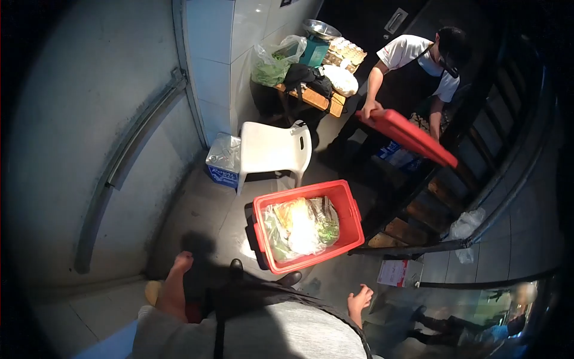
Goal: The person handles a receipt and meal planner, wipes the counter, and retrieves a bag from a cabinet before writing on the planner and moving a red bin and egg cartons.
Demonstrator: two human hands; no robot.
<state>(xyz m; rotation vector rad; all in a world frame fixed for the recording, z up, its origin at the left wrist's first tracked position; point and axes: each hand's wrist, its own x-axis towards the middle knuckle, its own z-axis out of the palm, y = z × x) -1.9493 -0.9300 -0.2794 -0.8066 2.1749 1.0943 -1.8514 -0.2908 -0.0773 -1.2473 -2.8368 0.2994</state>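
On the floor in front of my feet stands a red plastic bin [353, 230] with clear bags of food and greens [302, 227] in it, brightly lit. My left hand [183, 261] hangs to the left of the bin, fingers curled in, with nothing visible in it. To the bin's lower right, my right hand [360, 298] is held in the air, its fingers loosely bent and apart, empty. Neither hand touches the bin. Beyond it, a person in a white shirt and dark apron [412, 57] grips a red lid [412, 137], tilted.
A white plastic chair [269, 146] stands behind the bin, beside a blue-and-white box [223, 161]. A wooden bench [311, 99] carries a bag of greens [272, 69], egg trays [344, 54] and a scale [321, 30]. A dark railing [418, 242] runs along the right.
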